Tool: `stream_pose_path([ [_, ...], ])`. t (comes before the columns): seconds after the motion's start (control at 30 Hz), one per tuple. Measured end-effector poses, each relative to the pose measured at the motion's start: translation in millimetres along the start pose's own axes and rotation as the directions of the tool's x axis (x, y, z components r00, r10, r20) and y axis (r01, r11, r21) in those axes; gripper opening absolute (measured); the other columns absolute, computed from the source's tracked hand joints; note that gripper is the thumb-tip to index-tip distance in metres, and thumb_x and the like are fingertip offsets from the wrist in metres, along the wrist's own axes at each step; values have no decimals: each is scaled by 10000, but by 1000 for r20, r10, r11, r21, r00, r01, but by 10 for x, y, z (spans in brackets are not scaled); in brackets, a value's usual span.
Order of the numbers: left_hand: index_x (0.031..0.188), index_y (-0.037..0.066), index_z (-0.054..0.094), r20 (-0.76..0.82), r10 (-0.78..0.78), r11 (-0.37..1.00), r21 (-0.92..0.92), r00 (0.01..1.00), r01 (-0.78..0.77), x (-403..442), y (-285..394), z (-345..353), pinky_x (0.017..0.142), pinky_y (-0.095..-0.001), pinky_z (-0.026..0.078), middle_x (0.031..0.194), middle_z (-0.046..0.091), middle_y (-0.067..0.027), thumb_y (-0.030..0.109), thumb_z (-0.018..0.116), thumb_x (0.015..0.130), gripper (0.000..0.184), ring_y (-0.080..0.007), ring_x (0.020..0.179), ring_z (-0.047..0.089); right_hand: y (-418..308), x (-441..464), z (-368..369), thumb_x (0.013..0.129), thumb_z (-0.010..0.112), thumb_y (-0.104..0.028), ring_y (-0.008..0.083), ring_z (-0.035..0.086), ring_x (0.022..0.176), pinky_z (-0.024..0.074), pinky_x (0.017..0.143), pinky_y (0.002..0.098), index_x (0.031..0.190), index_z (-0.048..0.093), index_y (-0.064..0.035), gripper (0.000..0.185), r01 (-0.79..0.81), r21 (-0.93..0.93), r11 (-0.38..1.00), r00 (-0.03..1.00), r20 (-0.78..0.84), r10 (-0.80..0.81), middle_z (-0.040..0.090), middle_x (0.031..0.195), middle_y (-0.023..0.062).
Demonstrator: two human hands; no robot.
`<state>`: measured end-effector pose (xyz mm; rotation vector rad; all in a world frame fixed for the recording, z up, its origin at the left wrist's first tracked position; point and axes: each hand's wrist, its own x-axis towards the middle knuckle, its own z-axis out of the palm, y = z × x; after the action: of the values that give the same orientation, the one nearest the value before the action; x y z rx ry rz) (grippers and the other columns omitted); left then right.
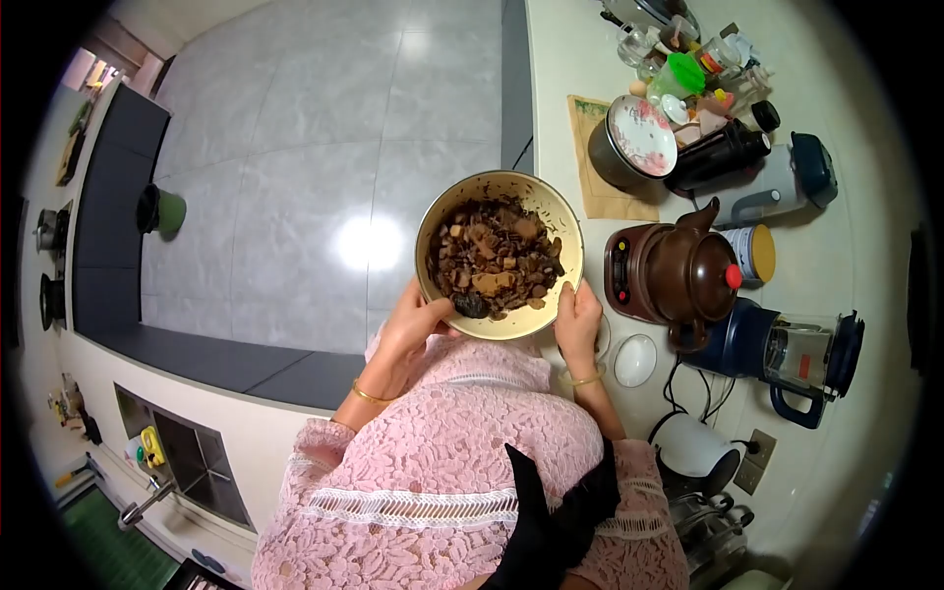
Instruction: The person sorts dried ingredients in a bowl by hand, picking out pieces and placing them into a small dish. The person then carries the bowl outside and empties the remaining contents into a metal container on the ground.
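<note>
Both my hands grip a round cream-coloured bowl (531, 317) in front of my body. Inside it lies a heap of dried brown pieces (492, 246), some in chunks and slices, with a black lump near the lower left. My left hand (418, 320) holds the lower left rim, thumb over the edge. At the lower right rim is my right hand (578, 317), its thumb also on the inside and its fingers beneath, mostly hidden. To the right of the bowl, a brown clay pot (693, 270) with a spout stands on an electric base (622, 267).
On the right counter are a pot with a flowered plate (642, 136) on top, a small white dish (635, 360), a blue blender (787, 354), a white kettle (691, 452) and several jars. A sink (192, 462) is at lower left; a green bin (169, 210) stands on the floor.
</note>
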<state>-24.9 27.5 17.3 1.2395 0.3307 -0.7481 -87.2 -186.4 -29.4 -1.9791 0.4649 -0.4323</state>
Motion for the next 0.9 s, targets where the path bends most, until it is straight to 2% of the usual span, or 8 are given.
stream_pose_path([
  [0.13, 1218, -23, 351, 11, -27, 998, -50, 1000, 28, -11, -65, -26, 478, -237, 514, 955, 547, -133, -33, 475, 734, 499, -172, 713, 582, 36, -33, -17, 833, 470, -55, 174, 469, 548, 397, 524, 321, 822, 524, 40, 110, -84, 42, 996, 996, 25, 83, 515, 636, 159],
  [0.2, 1222, -18, 350, 1, -35, 998, -54, 999, 35, -14, -44, -20, 480, -238, 515, 956, 545, -133, -30, 477, 734, 504, -173, 712, 581, 164, -13, -50, 898, 399, -61, 40, 489, 592, 393, 495, 188, 1053, 522, 61, 232, -45, -41, 998, 991, 125, 50, 601, 813, 45],
  [0.43, 1212, -16, 368, 4, -63, 997, -45, 998, 63, -9, -6, -50, 501, -229, 521, 951, 545, -124, -24, 491, 727, 500, -165, 702, 581, -18, 6, -127, 898, 447, -92, 11, 424, 486, 319, 394, 167, 1020, 543, 28, 196, -84, 4, 997, 987, 138, 82, 570, 709, -4],
  [0.5, 1208, -18, 372, -6, -110, 992, -67, 994, 110, -13, -18, -53, 506, -227, 522, 952, 545, -125, -24, 491, 728, 494, -162, 695, 581, -136, 18, -168, 840, 543, -97, 64, 406, 515, 347, 472, 238, 803, 541, 25, 127, -169, 2, 986, 978, 128, 167, 504, 583, 32],
  [0.63, 1202, -20, 375, -9, -145, 980, -138, 989, 142, -53, -21, -41, 507, -228, 521, 943, 544, -128, -24, 489, 733, 483, -156, 671, 578, -235, 39, -219, 839, 569, -120, 54, 405, 517, 347, 471, 226, 870, 570, 30, 153, -189, -13, 982, 969, 162, 189, 504, 583, 14],
  [0.77, 1197, -24, 376, -21, -124, 983, -142, 992, 120, -57, -34, -43, 502, -227, 520, 934, 545, -129, -24, 488, 736, 475, -156, 669, 578, -227, 64, -250, 779, 639, -71, 48, 429, 528, 354, 467, 213, 979, 596, 26, 226, -78, 73, 994, 996, -29, 80, 509, 592, -3],
  [0.87, 1192, -26, 376, -24, -92, 990, -106, 995, 89, -57, -48, -42, 499, -222, 518, 933, 545, -127, -23, 487, 738, 467, -154, 670, 577, -606, 126, -303, 661, 707, 14, 101, 481, 527, 386, 487, 200, 916, 632, -20, 268, 228, -276, 934, 968, -36, -247, 513, 639, 31],
  [0.9, 1192, -26, 375, -17, -64, 994, -89, 998, 62, -58, -52, -45, 500, -220, 520, 935, 545, -127, -22, 487, 738, 468, -154, 676, 579, -678, 125, -256, 661, 707, 14, 101, 481, 527, 386, 487, 200, 916, 632, -20, 268, 225, -279, 934, 969, -38, -245, 513, 639, 31],
])
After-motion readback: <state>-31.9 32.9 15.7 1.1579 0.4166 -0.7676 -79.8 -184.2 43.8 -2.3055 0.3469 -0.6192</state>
